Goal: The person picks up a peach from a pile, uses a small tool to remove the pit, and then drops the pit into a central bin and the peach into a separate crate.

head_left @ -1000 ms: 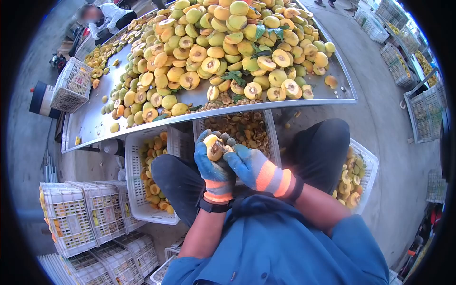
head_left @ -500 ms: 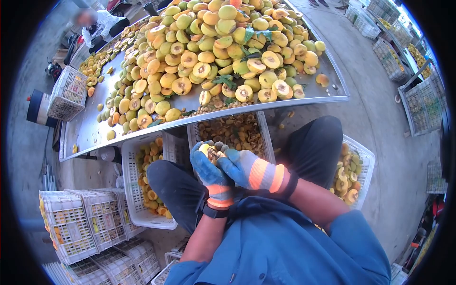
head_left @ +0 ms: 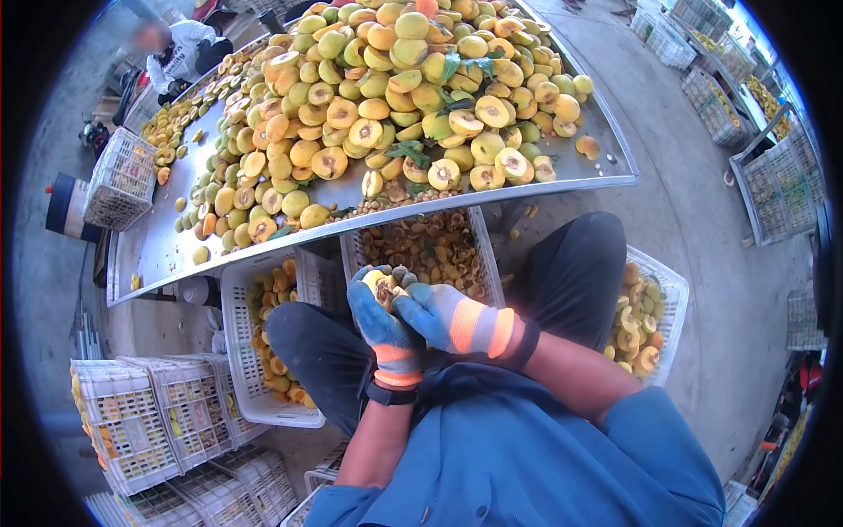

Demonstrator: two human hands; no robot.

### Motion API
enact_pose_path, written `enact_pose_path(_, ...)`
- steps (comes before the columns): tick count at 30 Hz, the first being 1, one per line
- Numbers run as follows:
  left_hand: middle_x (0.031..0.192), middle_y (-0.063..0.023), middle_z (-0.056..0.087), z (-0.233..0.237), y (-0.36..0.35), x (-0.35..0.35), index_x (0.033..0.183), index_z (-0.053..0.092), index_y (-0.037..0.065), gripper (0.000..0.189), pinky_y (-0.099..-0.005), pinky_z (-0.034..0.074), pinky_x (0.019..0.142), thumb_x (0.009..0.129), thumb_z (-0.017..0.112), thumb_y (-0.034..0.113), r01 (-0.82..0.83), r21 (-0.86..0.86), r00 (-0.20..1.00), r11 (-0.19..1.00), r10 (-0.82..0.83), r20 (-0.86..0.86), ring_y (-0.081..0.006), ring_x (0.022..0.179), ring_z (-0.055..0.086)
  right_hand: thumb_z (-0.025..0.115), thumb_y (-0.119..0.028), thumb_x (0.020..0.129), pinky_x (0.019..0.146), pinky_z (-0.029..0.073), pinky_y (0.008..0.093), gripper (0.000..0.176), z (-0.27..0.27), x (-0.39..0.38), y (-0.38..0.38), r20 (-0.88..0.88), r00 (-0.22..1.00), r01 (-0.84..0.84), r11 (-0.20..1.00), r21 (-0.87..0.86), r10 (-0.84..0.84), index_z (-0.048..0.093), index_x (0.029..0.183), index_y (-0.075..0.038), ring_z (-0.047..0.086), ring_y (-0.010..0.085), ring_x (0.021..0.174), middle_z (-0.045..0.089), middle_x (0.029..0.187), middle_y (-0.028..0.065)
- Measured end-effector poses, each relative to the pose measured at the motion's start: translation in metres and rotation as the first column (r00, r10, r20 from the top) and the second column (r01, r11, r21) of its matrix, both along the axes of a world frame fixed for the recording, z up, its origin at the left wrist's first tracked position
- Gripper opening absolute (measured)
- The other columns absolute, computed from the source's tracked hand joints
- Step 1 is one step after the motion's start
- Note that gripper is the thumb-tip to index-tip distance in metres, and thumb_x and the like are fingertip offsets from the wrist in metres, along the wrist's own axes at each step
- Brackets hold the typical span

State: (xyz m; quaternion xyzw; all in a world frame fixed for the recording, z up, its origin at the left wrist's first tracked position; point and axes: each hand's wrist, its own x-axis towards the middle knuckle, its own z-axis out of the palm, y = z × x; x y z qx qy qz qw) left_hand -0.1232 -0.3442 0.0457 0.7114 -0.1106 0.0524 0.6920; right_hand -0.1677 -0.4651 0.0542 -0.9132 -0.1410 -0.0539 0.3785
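Observation:
My left hand [head_left: 382,325], in a blue and grey glove with orange bands, is closed around a yellow peach half [head_left: 380,285] over my lap. Its cut face with the brown pit hollow is partly visible. My right hand [head_left: 432,313], gloved alike, presses against the same peach from the right, fingers closed at its brown middle. Whether a small tool is between the fingers is hidden. Just beyond the hands, a white crate [head_left: 486,250] holds brownish peach scraps. A large pile of halved peaches [head_left: 351,114] lies on the metal table [head_left: 162,250] in front.
A white crate of peach pieces [head_left: 235,351] stands at my left knee, another white crate [head_left: 672,325] at my right. Stacked crates [head_left: 132,430] fill the lower left. Across the table, at the upper left, sits another person [head_left: 184,53]. More crates [head_left: 777,189] line the right side.
Both hands stay together on the peach. The right hand's fingers have shifted slightly, and more of the yellow flesh shows. The whole view has moved a little.

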Motion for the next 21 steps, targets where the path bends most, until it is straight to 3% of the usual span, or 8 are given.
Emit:
enact_pose_path(2,0.115,-0.0111,0.063,0.007,-0.001,-0.001,0.133,0.052,0.003,0.026,-0.0357,0.06,0.089,0.113,0.046,0.02,0.024,-0.205,0.988,0.978,-0.055,-0.148,-0.0223,0.099,0.069,0.057,-0.011,0.099,0.076,0.061,0.0483,0.03,0.003,-0.002,-0.002,0.18,0.981,-0.041,0.987,-0.152,0.068,0.062,0.121,0.009,0.072,0.0459,0.091,0.066,0.114,0.0317)
enact_pose_path(3,0.115,-0.0113,0.063,0.007,0.0,-0.002,0.133,0.052,0.003,0.026,-0.0355,0.06,0.089,0.113,0.046,0.02,0.034,-0.244,0.982,0.969,-0.078,-0.171,-0.0221,0.099,0.069,0.058,-0.011,0.099,0.077,0.061,0.0483,0.03,-0.004,-0.003,0.001,0.102,0.994,-0.032,0.999,0.0,0.032,0.062,0.121,0.009,0.072,0.0461,0.091,0.066,0.114,0.0322)
enact_pose_path(6,0.114,-0.0116,0.064,0.0,0.006,0.004,0.133,0.052,0.004,0.027,-0.0358,0.059,0.091,0.113,0.047,0.021,0.093,-0.095,0.994,0.991,-0.098,-0.045,-0.022,0.099,0.069,0.059,-0.01,0.097,0.079,0.061,0.0483,0.029,-0.013,0.003,0.001,0.037,0.998,-0.054,0.976,0.212,0.047,0.061,0.12,0.009,0.072,0.0465,0.092,0.065,0.116,0.0336)
enact_pose_path(8,0.112,-0.0115,0.065,-0.002,0.01,0.003,0.133,0.053,0.004,0.029,-0.0367,0.059,0.092,0.113,0.047,0.025,0.113,-0.135,0.987,0.984,-0.127,-0.102,-0.0222,0.099,0.069,0.06,-0.009,0.096,0.081,0.06,0.0484,0.028,-0.005,0.0,-0.011,0.21,0.964,-0.177,0.983,0.04,0.165,0.06,0.119,0.008,0.071,0.0464,0.094,0.064,0.117,0.0342)
enact_pose_path(12,0.111,-0.0107,0.066,-0.016,0.012,0.004,0.131,0.054,0.005,0.033,-0.0371,0.059,0.09,0.113,0.048,0.032,0.041,-0.284,0.972,0.958,-0.105,-0.212,-0.0226,0.098,0.069,0.061,-0.01,0.095,0.086,0.059,0.0492,0.029,0.003,0.001,0.0,-0.213,0.974,-0.025,0.97,0.24,0.078,0.06,0.118,0.007,0.071,0.0473,0.094,0.066,0.112,0.0328)
enact_pose_path(14,0.111,-0.0105,0.066,-0.014,0.007,0.0,0.13,0.056,0.005,0.033,-0.037,0.059,0.089,0.113,0.048,0.033,0.012,-0.286,0.973,0.958,-0.078,-0.218,-0.0225,0.097,0.068,0.062,-0.01,0.094,0.084,0.058,0.0498,0.029,0.002,0.003,0.003,-0.238,0.969,-0.037,0.991,0.129,0.067,0.061,0.118,0.006,0.071,0.0474,0.093,0.067,0.109,0.0317)
enact_pose_path(18,0.111,-0.0101,0.066,-0.012,0.008,-0.002,0.127,0.058,0.006,0.036,-0.0364,0.058,0.087,0.113,0.049,0.037,-0.051,-0.431,0.939,0.901,-0.104,-0.327,-0.0224,0.095,0.068,0.049,-0.031,0.11,0.095,0.051,0.0408,0.049,-0.012,0.003,-0.005,-0.205,0.961,-0.085,0.907,0.413,0.184,0.049,0.146,0.002,0.071,0.0371,0.109,0.072,0.119,0.0232)
enact_pose_path(21,0.109,-0.0098,0.066,-0.016,0.011,-0.001,0.124,0.059,0.006,0.039,-0.0364,0.058,0.085,0.112,0.05,0.042,0.022,-0.331,0.96,0.943,-0.112,-0.257,-0.0221,0.091,0.068,0.049,-0.032,0.11,0.097,0.05,0.0396,0.052,0.0,0.001,-0.013,-0.265,0.939,-0.106,0.919,0.38,0.218,0.048,0.149,0.001,0.072,0.0343,0.108,0.073,0.116,0.0211)
